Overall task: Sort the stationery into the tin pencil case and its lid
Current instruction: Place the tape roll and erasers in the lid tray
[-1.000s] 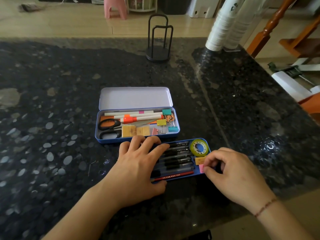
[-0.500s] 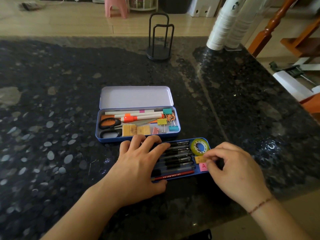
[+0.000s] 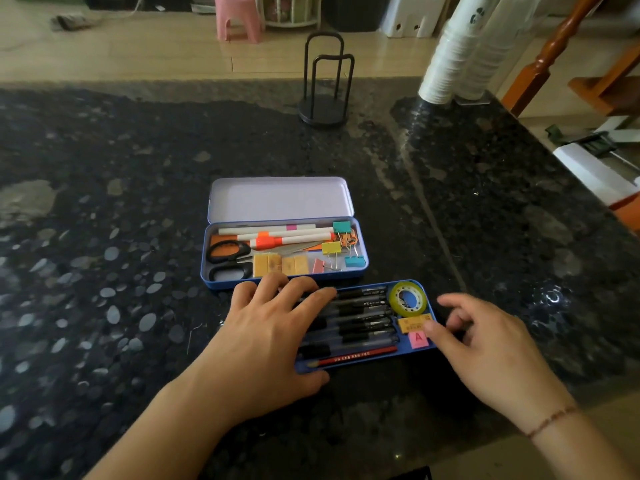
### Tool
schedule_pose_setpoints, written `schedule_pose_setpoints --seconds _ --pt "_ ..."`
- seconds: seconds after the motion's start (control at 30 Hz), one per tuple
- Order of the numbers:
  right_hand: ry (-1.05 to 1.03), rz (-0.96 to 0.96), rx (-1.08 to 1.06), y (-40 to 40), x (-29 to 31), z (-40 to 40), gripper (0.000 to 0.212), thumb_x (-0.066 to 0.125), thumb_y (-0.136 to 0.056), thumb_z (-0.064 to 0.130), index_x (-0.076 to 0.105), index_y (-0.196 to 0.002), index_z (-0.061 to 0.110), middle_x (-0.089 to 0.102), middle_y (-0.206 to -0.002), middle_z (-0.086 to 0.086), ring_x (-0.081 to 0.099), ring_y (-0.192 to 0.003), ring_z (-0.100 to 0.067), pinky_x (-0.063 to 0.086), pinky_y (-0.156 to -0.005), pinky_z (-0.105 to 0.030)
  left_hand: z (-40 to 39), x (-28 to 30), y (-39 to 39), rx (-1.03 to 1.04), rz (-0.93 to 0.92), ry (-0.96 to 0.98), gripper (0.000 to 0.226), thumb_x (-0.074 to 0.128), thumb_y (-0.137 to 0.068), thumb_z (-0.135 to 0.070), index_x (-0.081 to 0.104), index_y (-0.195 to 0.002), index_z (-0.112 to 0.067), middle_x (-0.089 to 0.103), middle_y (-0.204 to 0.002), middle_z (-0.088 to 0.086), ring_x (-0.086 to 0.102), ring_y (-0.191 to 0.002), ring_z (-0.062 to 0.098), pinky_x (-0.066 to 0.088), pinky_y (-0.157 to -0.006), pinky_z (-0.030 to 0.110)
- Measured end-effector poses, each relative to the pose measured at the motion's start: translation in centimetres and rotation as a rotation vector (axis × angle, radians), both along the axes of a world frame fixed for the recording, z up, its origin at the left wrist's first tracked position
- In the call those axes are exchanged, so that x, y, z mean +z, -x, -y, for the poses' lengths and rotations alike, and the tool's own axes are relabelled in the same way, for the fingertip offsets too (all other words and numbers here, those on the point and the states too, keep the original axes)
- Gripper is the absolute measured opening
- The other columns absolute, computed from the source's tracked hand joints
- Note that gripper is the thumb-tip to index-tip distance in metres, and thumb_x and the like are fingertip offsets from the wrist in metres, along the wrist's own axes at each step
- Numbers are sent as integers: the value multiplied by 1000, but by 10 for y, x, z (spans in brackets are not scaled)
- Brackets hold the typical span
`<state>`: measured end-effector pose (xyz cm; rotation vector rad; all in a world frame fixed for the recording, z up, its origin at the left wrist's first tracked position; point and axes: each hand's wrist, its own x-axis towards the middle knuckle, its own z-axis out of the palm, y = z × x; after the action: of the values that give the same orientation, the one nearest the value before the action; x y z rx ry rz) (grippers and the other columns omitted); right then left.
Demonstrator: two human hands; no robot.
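The blue tin pencil case point(image 3: 205, 258) stands with its pale hinged lid point(image 3: 280, 199) laid back. Inside it are scissors point(image 3: 227, 252), white and orange markers point(image 3: 291, 237), coloured binder clips point(image 3: 332, 247) and yellow erasers point(image 3: 280, 265). In front lies a shallow blue tray point(image 3: 374, 285) with several black pens point(image 3: 363, 317), a red pencil point(image 3: 356, 356), a yellow tape roll point(image 3: 393, 299), a yellow eraser point(image 3: 412, 323) and a pink eraser point(image 3: 418, 339) marked A. My left hand point(image 3: 270, 337) rests flat on the pens. My right hand point(image 3: 491, 355) is at the tray's right end, fingers spread, thumb tip beside the pink eraser.
All of this sits on a dark speckled stone counter point(image 3: 104, 237). A black wire holder point(image 3: 325, 98) stands at the back, with stacked white paper cups point(image 3: 446, 57) at the back right. The counter's edge runs diagonally at the right, with a wooden post point(image 3: 550, 53) beyond.
My right hand pinched the pink eraser at the tray's right end, set it down in the corner and let go; its fingers have now spread. The left hand stayed put.
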<state>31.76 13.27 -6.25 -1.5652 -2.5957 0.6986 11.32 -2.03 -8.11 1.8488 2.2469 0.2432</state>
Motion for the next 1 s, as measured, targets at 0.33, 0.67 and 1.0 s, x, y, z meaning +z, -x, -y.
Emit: schedule_pose_setpoints --seconds 0.33,0.67,1.0 --pt "82 -65 -83 7 7 1 15 70 -83 21 73 -97 26 66 -78 18 59 -68 3 41 -56 -12 27 15 26 26 91 -183 92 66 -59 -57 36 -141 -30 50 -129 -19 45 -118 6 40 -99 23" --pt "-14 -282 12 92 2 -16 11 67 -86 16 75 -91 21 70 -75 12 60 -62 1 42 -56 -11 24 14 101 270 336 -164 104 82 -64 -35 17 -145 -43 43 -139 -16 42 -127 6 35 -107 26" --pt "-68 -243 -12 107 -8 -20 21 66 -87 18 71 -107 18 72 -97 2 62 -83 -5 47 -69 -13 17 4 102 371 345 -123 101 79 -73 -35 11 -147 -42 38 -147 -16 41 -129 7 31 -103 21"
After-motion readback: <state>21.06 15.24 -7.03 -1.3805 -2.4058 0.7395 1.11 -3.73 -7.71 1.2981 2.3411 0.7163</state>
